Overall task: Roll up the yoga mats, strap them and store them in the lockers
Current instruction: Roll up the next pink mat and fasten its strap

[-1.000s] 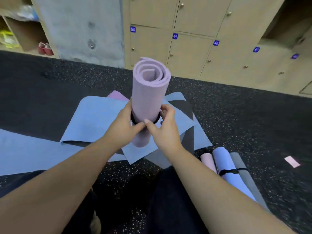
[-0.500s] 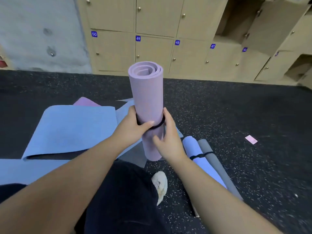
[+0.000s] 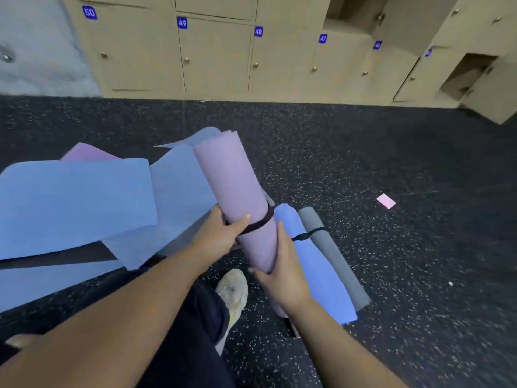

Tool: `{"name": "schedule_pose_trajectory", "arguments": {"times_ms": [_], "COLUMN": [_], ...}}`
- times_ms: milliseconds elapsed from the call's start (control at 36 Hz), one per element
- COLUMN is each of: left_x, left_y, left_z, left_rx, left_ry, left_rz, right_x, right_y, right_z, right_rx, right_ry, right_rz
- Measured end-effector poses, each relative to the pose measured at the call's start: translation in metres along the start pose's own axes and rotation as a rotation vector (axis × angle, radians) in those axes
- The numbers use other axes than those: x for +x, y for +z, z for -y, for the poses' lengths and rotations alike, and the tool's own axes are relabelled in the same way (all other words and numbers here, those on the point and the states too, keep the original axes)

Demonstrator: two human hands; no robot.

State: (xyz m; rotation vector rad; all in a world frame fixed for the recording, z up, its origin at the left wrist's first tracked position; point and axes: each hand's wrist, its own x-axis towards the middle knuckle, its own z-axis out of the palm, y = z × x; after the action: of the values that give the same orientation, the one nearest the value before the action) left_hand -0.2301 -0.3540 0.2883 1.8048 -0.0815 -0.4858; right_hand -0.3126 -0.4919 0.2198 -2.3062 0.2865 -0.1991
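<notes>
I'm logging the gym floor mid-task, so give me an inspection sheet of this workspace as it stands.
Surface: black speckled floor.
Job's things: rolled purple mat with black strap, held tilted; rolled blue mat and rolled grey mat lying side by side; unrolled blue mats spread to the left.
Clutter: small pink slip.
Grippers: left hand grips the mat at the strap; right hand grips its lower end.
Cables: nothing seen.
Surroundings: numbered lockers; two doors open at right.
</notes>
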Motion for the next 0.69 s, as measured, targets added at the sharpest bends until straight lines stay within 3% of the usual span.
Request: {"name": "schedule_pose_trajectory", "arguments": {"times_ms": [167,361,694], "left_x": [0.017,0.034,0.072], "left_y": [0.013,0.006,-0.007], "left_z": [0.012,0.024,0.035], "left_rx": [0.106,0.399,0.641], "left_ry": [-0.006,-0.067,-0.165], "left_rz": [0.059,0.094,0.268], "right_x": [-0.01,-0.014,-0.001], "right_y": [0.008,0.021,0.063], "right_z": [-0.038,-0.068,-0.116], "right_rx": [-0.035,-0.182,-0.457], "right_ry": [0.091,0.24,0.495], "right_rz": [0.01,-0.008,0.257]}}
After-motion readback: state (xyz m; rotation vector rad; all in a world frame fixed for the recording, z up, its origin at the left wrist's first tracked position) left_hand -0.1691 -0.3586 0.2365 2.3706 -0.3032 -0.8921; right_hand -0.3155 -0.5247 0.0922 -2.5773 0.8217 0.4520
